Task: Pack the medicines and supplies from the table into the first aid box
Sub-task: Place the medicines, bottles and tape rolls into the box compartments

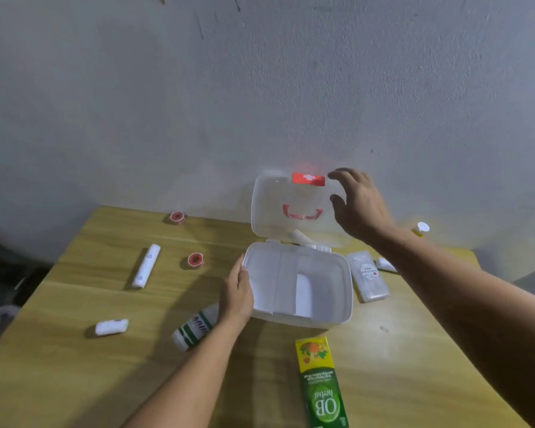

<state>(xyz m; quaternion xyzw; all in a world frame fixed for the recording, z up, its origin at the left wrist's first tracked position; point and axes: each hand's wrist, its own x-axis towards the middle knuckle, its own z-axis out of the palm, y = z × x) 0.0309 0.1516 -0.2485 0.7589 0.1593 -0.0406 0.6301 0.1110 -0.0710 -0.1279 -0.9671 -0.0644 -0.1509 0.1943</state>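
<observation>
A white first aid box (346, 291) stands open mid-table, its clear lid (266, 205) upright with a red handle and red label. My left hand (238, 291) rests flat against the box's left wall. My right hand (357, 203) hovers with fingers spread at the lid's right edge, holding nothing. Around the box lie a green and yellow carton (320, 384), a white bottle with green stripes (195, 327), a rolled bandage (146, 265), two red tape rolls (195, 260) (177, 217), a small white pack (111, 327) and a clear plastic case (366, 276).
A yellow bottle with a white cap (421, 229) lies at the table's far right, behind my right forearm. A small white tube (385, 264) lies beside the clear case. The wooden table (74, 381) backs onto a grey wall.
</observation>
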